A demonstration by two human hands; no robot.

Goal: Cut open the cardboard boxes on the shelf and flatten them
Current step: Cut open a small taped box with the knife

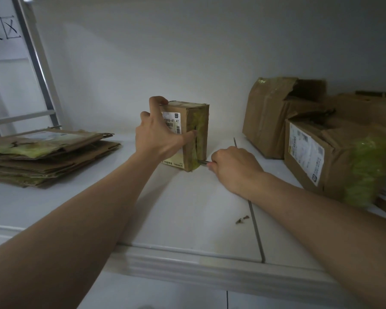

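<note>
Both forearms reached in over the shelf's (187,208) rounded front lip. Left hand (158,137) gripped the small box (201,121): fingers curled over its top left edge, thumb pressed on the taped side face. Box stood upright on the shelf, mid-depth, just beyond both hands. Right hand (234,168) was fisted round a cutter (204,162). Only a thin blade showed past my fingers, its tip at the bottom corner of that taped face; the handle was hidden.

White label (173,122) on the box face under my left hand read "098-41 41", with barcodes; the first character was covered by my hand. Print along the box's bottom edge was too small to read. Yellow-green tape ran down the side face, with a dark slit along it.

Well left of my left hand lay a stack of flattened cardboard (47,152), near the shelf's left end. Above it, a sheet (2,30) with large black characters, the last "区", behind a metal frame (38,63).

Right of my right hand sat a labelled box (343,161), close to my forearm, white label with barcodes unreadable, yellow-green tape on its front. Behind it were a torn-top box (274,117) and another box (366,105), touching each other.

Bare shelf lay between my arms and out to the stack. A dark seam (256,230) ran front to back under my right wrist, cardboard scraps (242,219) just beside it.
</note>
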